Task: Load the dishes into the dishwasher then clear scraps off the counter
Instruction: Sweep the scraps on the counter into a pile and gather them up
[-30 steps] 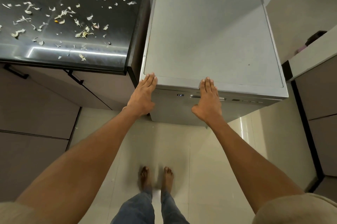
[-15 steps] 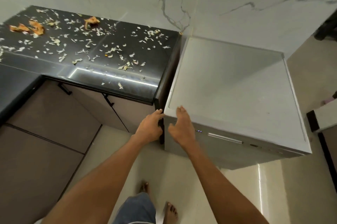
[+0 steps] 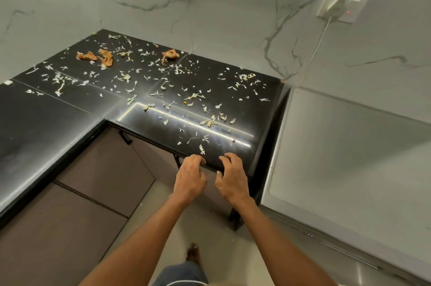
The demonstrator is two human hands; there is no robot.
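Our left hand and right hand hover loosely curled, holding nothing; scraps just beyond our fingertips look light, flaky, better swept than pinched

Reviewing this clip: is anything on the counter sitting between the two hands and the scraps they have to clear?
Nothing visible does. The left hand and right hand hang at the front edge of the black counter, holding nothing, and the pale scraps begin just past their fingers on open surface.
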